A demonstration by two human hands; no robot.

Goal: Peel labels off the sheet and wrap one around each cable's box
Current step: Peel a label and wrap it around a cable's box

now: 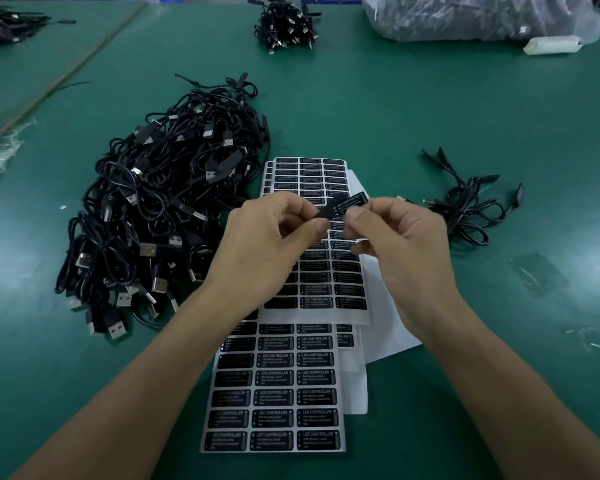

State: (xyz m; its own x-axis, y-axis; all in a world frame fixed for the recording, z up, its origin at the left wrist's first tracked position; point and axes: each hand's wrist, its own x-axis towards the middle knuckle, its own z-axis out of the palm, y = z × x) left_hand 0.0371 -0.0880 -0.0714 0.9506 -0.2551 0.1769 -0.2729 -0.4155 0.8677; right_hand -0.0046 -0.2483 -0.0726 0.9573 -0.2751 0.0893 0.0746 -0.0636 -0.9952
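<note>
**Inspector:** State of the hands?

**Assistant:** Both are busy at mid-frame. The left hand (274, 233) pinches a slim black box (326, 212) between thumb and fingers. The right hand (395, 244) pinches the label (352, 201), thumb against forefinger. Label and box touch. Whether the label is stuck round the box cannot be told.

**Inspector:** What lies beneath them?

**Assistant:** Two sheets of labels. The upper sheet (312, 174) sits directly under the hands, which hide its middle rows. The lower sheet (278, 410) runs down to bottom centre, between the forearms. White backing paper (388, 323) shows along the right side of both.

**Inspector:** Surroundings?

**Assistant:** A large cable pile (160, 216) lies at centre left, reaching the upper sheet's left edge. A small cable bunch (465, 209) lies right of centre, near the right hand. A tied bundle (286, 24) is at top centre and more cables (4, 26) are in the upper left corner. A clear plastic bag (465, 15) fills the upper right, with a white block (551, 45) just beside it. Everything rests on the green table (430, 116).
</note>
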